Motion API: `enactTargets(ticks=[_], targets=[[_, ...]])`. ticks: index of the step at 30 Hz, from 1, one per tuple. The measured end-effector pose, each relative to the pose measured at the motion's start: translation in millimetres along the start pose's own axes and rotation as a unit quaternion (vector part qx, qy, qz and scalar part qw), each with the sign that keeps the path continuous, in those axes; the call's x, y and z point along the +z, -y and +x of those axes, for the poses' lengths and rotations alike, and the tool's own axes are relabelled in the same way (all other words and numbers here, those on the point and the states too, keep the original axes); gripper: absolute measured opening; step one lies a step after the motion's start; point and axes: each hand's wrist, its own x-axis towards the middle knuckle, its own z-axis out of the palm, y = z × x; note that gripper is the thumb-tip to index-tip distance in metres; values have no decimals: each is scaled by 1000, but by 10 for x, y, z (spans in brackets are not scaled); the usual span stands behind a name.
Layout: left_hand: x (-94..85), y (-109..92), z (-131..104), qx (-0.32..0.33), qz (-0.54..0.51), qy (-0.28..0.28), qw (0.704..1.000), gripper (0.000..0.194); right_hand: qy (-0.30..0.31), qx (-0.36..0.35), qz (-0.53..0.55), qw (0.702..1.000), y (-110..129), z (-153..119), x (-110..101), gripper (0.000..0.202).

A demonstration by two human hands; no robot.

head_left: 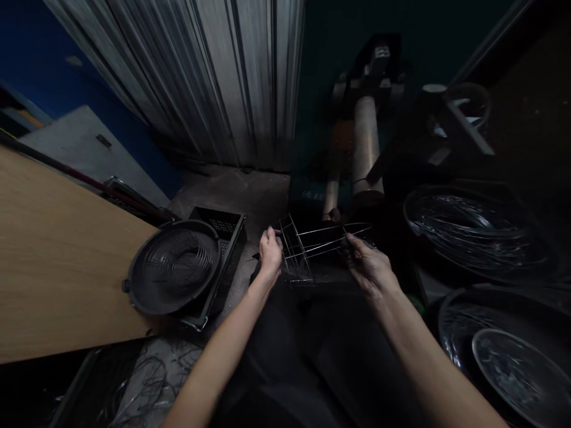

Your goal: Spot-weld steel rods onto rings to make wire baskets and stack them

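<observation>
Between my two hands is a thin wire frame (298, 249) made of straight, shiny rods, held in front of a machine. My left hand (270, 249) is closed on the left side of this frame. The fingers of my right hand (363, 258) are pinched at the right ends of its longer rods. Just beyond the frame, the machine's cylindrical bars (366, 145) point down toward it. Shadow hides the place where the rods and the lower bar come close, so I cannot tell whether they touch.
On the left, a round black basin (209, 238) with coiled wire rests on a dark crate (236, 238), beside a wooden board (57, 255). Two dark tubs to the right hold many wire pieces (473, 229) and a round dish (513, 374). Corrugated metal (214, 77) stands behind.
</observation>
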Motion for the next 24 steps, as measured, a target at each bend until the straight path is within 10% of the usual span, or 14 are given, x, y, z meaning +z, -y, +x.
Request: enactTargets(ticks=[24], targets=[[37, -183, 63, -56, -126, 29, 990, 30, 12, -44, -35, 998, 47, -53, -282, 23]])
